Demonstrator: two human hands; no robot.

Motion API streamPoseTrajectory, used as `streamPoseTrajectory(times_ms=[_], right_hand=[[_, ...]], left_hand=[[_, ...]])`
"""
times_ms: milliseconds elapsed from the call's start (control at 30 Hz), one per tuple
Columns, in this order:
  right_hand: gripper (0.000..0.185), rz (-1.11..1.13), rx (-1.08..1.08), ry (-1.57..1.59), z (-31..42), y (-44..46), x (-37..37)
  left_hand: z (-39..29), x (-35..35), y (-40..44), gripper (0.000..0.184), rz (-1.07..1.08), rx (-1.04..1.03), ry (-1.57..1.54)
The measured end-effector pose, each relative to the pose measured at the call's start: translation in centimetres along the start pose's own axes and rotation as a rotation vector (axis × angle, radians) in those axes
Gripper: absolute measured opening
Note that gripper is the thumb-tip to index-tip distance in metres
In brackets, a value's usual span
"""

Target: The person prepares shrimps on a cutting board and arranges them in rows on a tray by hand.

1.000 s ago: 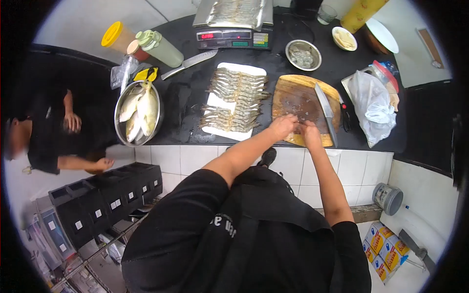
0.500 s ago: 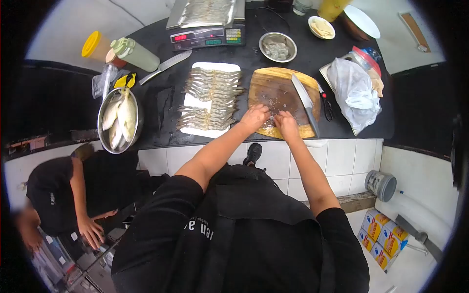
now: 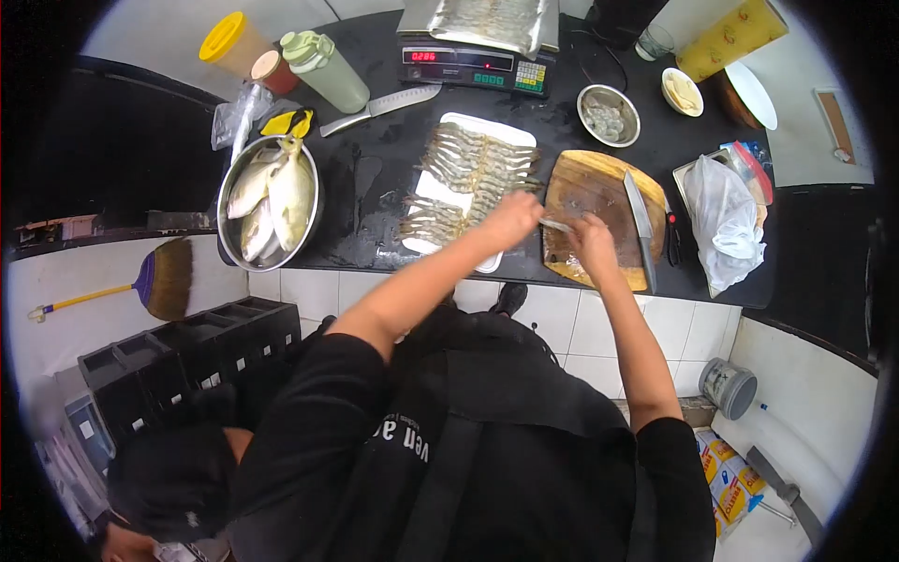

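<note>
A greyish shrimp [image 3: 557,225] is stretched between my two hands over the left edge of the wooden cutting board [image 3: 590,173]. My left hand [image 3: 513,219] pinches one end, above the right side of a white tray [image 3: 490,262]. Closed on the other end is my right hand [image 3: 593,245], over the board. Rows of shrimps [image 3: 454,159] lie on the tray, partly covered by my left hand and forearm. Along the board's right side rests a knife [image 3: 639,211] with a dark handle. Small wet bits are scattered on the board.
Whole fish fill a metal bowl [image 3: 312,220] at the left. Behind are another knife [image 3: 384,108], a scale [image 3: 478,67] bearing a shrimp tray, and a small steel bowl [image 3: 633,108]. A white plastic bag [image 3: 721,220] lies right. Another person [image 3: 173,478] is at lower left.
My hands have risen from the board toward the tray, with a shrimp now visible between them. The view has shifted, and the other person has moved lower.
</note>
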State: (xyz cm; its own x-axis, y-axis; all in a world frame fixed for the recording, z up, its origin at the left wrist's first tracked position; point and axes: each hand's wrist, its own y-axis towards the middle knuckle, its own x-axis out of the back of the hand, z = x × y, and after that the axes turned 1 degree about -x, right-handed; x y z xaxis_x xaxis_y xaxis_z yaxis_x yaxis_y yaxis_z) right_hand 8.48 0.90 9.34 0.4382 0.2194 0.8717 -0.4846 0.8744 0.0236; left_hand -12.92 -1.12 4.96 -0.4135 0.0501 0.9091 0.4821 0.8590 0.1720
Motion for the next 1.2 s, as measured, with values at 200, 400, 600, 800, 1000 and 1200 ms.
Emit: streamPoseTrajectory(times_ms=[200, 400, 600, 800, 1000, 1200], right_hand=[[0.015, -0.065, 0.153, 0.081, 9.7, 6.3, -10.1], [0.013, 0.015, 0.180, -0.075, 11.9, 9.1, -15.3], [0.012, -0.020, 0.194, -0.162, 11.6, 8.8, -16.2], [0.007, -0.029, 0.182, -0.075, 11.2, 8.4, -16.0], [0.006, -0.132, 0.148, -0.111, 12.0, 9.2, -15.0], [0.012, -0.005, 0.114, -0.268, 12.2, 10.4, -16.4]], left_hand=[[10.8, 6.9, -8.3, 0.016, 0.057, 0.132, 0.107], [15.2, 7.6, -10.7, 0.014, 0.153, 0.155, 0.168], [15.3, 6.5, -11.2, 0.015, 0.132, 0.091, 0.239], [15.9, 6.2, -11.5, 0.015, 0.098, 0.064, 0.241], [15.7, 7.2, -10.5, 0.015, 0.031, 0.097, 0.190], [16.0, 5.7, -8.7, 0.016, 0.092, -0.005, 0.192]])
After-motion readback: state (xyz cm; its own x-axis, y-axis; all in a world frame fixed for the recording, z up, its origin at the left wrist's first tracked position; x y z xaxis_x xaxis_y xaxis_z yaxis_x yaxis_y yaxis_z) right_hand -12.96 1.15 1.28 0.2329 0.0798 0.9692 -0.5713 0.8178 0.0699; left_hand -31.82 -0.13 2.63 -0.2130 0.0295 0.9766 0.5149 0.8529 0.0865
